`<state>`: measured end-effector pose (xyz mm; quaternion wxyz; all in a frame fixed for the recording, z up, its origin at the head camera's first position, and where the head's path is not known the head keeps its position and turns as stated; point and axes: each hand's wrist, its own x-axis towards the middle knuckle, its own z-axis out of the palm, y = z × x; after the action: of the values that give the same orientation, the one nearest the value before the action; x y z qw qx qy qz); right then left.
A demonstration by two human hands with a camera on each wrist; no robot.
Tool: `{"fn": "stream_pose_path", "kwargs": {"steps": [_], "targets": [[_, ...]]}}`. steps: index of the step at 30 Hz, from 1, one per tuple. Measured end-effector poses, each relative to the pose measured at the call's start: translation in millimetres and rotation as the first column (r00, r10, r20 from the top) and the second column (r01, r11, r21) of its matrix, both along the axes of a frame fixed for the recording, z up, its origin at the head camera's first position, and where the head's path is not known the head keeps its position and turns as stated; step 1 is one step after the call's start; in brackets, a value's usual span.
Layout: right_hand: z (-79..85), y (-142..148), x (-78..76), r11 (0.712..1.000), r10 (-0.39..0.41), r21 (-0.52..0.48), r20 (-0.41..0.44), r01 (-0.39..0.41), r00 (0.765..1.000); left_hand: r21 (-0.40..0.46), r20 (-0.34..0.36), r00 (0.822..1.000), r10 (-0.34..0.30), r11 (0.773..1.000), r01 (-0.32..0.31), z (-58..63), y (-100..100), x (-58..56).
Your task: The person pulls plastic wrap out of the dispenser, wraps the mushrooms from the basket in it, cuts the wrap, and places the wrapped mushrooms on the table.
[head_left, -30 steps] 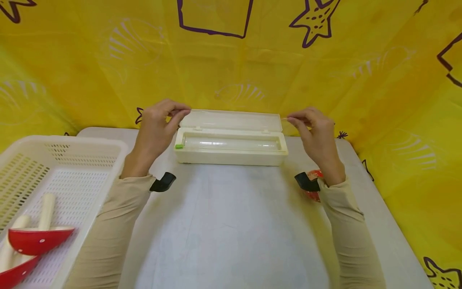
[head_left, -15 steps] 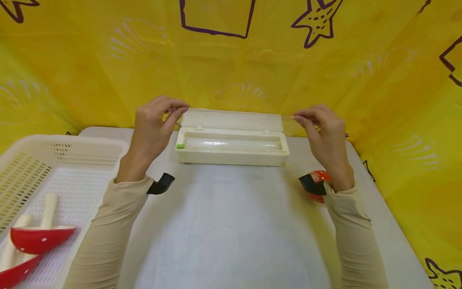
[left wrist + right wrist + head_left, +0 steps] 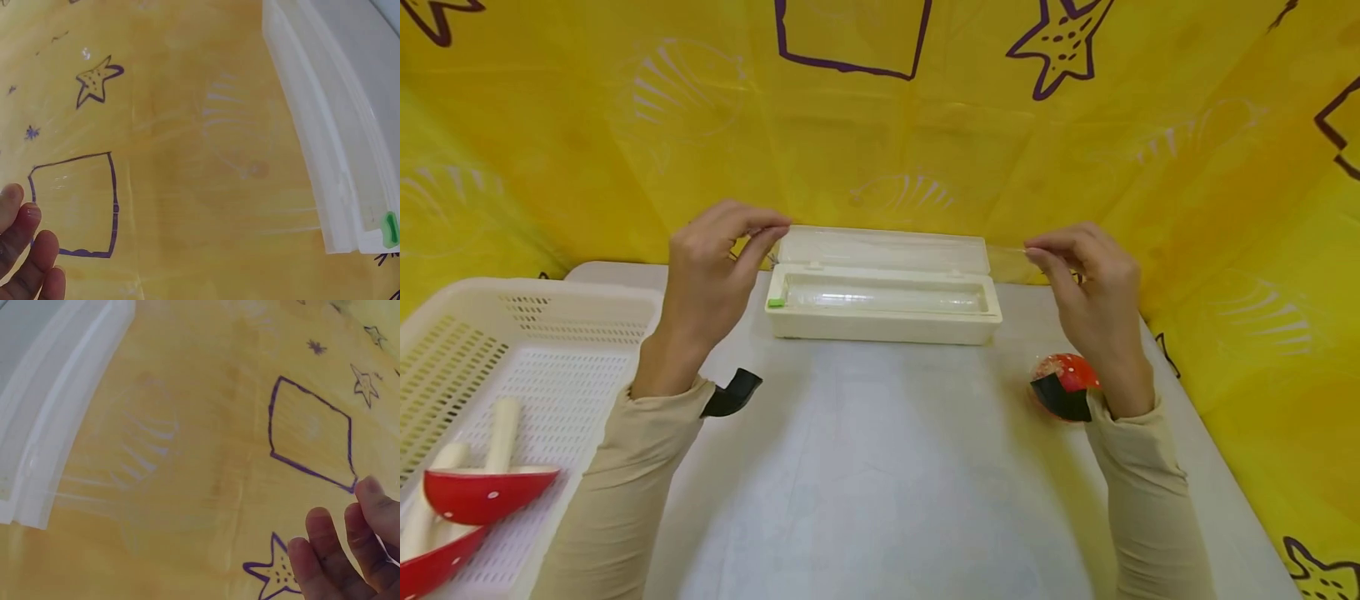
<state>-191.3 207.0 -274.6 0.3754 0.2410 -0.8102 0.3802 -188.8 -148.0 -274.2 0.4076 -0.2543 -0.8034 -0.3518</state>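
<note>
A cream plastic-wrap dispenser box (image 3: pixel 883 327) stands near the back of the table, its lid (image 3: pixel 887 247) raised and a shiny roll (image 3: pixel 880 297) lying inside. Clear plastic wrap (image 3: pixel 1006 260) spans the space between my hands, behind the lid in the head view. My left hand (image 3: pixel 707 287) pinches its left end between thumb and fingertips, close to the lid's upper left corner. Farther out past the lid's right end, my right hand (image 3: pixel 1097 308) pinches the other end. In the left wrist view, faint creases and glints show the wrap stretched out beside the box.
At the left, a white perforated basket (image 3: pixel 587 292) contains red, white-dotted pieces (image 3: pixel 490 496) with white handles. Under my right wrist is a red, white-spotted round thing (image 3: pixel 1067 367), partly hidden by the black wrist mount. A yellow patterned sheet (image 3: pixel 895 142) hangs behind the table.
My right hand has shifted right, away from the box, and my left hand slightly left, both still pinching the wrap. More of the red spotted thing shows. The box stays put.
</note>
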Motion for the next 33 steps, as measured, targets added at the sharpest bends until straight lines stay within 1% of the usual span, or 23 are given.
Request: {"fn": "stream_pose_path", "kwargs": {"steps": [3, 7, 11, 14, 17, 19, 22, 24, 26, 28, 31, 33], "targets": [[-0.4, 1.3, 5.0, 1.0, 0.008, 0.022, 0.012, -0.009, 1.0, 0.034, -0.013, 1.0, -0.003, 0.999, 0.003, -0.9, 1.8, 6.5], [-2.8, 4.4, 15.1, 0.998, 0.029, 0.055, 0.049, -0.031, 0.998, 0.091, -0.023, 1.0, 0.008, 0.996, -0.006, -6.9, 5.2, 18.0], [-5.4, 7.1, 24.5, 0.996, 0.029, 0.08, 0.075, -0.035, 0.997, 0.103, -0.037, 0.999, 0.021, 0.995, -0.017, -13.0, 5.9, 27.4], [-6.6, 7.1, 29.4, 0.997, 0.028, 0.076, 0.077, -0.034, 0.997, 0.122, -0.048, 0.999, 0.022, 0.992, -0.016, -14.6, 6.3, 32.2], [-7.1, 6.6, 33.5, 0.997, 0.039, 0.058, 0.066, -0.043, 0.997, 0.129, -0.049, 0.999, 0.011, 0.992, -0.005, -15.0, 5.8, 36.4], [-8.0, 7.4, 37.0, 0.996, 0.05, 0.063, 0.069, -0.055, 0.996, 0.128, -0.045, 0.999, 0.0, 0.992, 0.006, -16.4, 5.0, 40.3], [-11.1, 10.9, 43.4, 0.993, 0.054, 0.099, 0.084, -0.063, 0.995, 0.122, -0.047, 0.999, -0.022, 0.992, 0.027, -22.0, 2.9, 47.7], [-14.3, 14.3, 48.1, 0.988, 0.061, 0.134, 0.089, -0.072, 0.994, 0.119, -0.061, 0.997, -0.039, 0.992, 0.046, -27.4, 1.1, 52.8], [-18.5, 17.8, 52.4, 0.983, 0.094, 0.15, 0.087, -0.106, 0.992, 0.109, -0.079, 0.995, -0.057, 0.992, 0.065, -33.1, -1.2, 57.9], [-23.7, 21.0, 56.5, 0.976, 0.144, 0.15, 0.087, -0.156, 0.986, 0.084, -0.096, 0.992, -0.076, 0.993, 0.084, -38.5, -3.6, 62.9], [-32.6, 25.5, 62.7, 0.96, 0.227, 0.141, 0.114, -0.242, 0.967, 0.027, -0.111, 0.989, -0.099, 0.994, 0.103, -45.9, -7.3, 70.4], [-39.4, 27.6, 66.4, 0.951, 0.262, 0.137, 0.128, -0.279, 0.957, -0.008, -0.118, 0.987, -0.113, 0.994, 0.112, -50.4, -9.6, 75.4]]}}
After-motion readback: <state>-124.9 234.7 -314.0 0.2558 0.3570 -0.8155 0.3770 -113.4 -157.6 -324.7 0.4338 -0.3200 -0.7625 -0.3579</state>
